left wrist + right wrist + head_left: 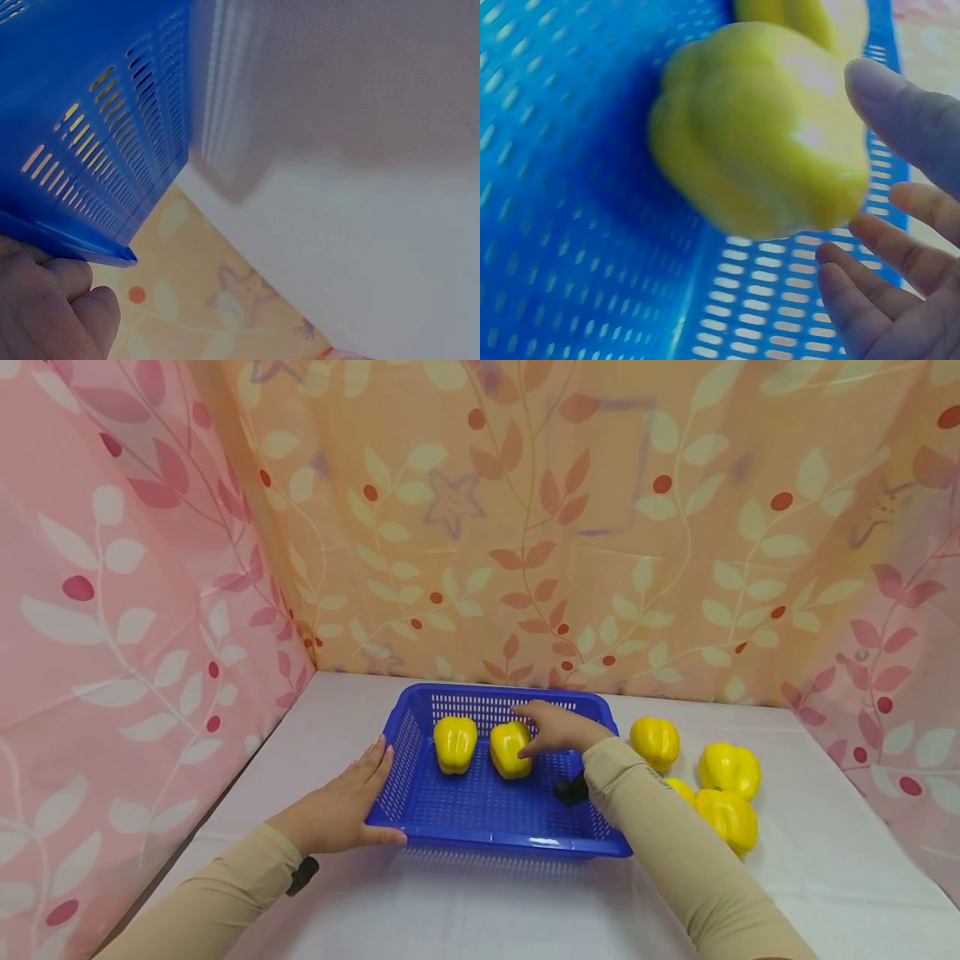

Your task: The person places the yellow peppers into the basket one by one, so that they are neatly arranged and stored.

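Note:
A blue perforated plastic basket [517, 840] stands on the white-covered table, with two yellow bell peppers inside near its back wall. The left pepper [454, 745] lies apart from the hands. My right hand [558, 729] reaches over the basket beside the other pepper [510, 752]. In the right wrist view its fingers are spread, and the thumb tip overlaps the edge of that pepper [757, 135]. My left hand [347, 797] rests against the basket's left rim, fingers extended along the side and thumb at the front corner. Finger ends [97, 315] show at the rim [67, 244] in the left wrist view.
Several more yellow peppers lie on the table right of the basket: one near its back corner [655, 743], one farther right [730, 770] and one in front of that [727, 821]. My right sleeve [675, 843] partly covers that group. Patterned cloth [525, 527] hangs behind and at both sides.

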`<state>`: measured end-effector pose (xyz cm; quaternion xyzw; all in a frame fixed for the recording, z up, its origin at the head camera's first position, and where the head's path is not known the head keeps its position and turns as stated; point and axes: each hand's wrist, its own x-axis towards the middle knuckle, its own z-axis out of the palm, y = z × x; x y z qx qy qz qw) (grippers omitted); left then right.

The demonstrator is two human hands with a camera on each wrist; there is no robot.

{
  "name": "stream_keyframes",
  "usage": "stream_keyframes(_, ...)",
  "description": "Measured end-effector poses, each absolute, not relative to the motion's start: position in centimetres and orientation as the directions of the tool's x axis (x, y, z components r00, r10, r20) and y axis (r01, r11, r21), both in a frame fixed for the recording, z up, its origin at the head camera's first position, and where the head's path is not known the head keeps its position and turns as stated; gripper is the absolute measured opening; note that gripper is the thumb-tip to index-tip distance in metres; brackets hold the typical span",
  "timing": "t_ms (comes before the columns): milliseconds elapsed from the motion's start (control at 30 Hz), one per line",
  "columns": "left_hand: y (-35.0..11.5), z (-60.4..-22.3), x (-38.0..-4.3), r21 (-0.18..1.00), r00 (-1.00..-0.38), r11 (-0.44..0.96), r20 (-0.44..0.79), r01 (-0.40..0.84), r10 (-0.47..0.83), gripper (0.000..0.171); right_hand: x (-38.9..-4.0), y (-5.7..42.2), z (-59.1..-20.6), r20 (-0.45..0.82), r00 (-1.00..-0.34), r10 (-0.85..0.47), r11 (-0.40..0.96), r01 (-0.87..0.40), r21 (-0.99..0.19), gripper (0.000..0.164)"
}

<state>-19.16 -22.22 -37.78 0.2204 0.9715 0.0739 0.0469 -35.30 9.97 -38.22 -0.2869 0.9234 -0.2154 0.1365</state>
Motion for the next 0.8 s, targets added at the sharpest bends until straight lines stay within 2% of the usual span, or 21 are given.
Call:
stream_keyframes(300, -22.3, -38.2, -19.3, 0.154, -0.900, 0.895, -0.059, 0.418, 0.431, 0.117, -34.8, 10.6, -36.8, -0.045, -0.768, -0.639, 0.657, -0.515, -0.551, 0.075)
stream_keyframes(500, -22.3, -38.2, -19.3, 0.154, -0.901, 0.897, -0.065, 0.415, 0.429, 0.117, -34.7, 11.4, -36.1, -0.029, -0.772, -0.635, 0.633, -0.498, -0.593, 0.073)
stream_keyframes(800, -22.3, -37.9, -19.1, 0.164, -0.898, 0.890, -0.053, 0.424, 0.438, 0.116, -34.3, 12.8, -34.5, -0.010, -0.776, -0.631, 0.627, -0.501, -0.597, 0.068)
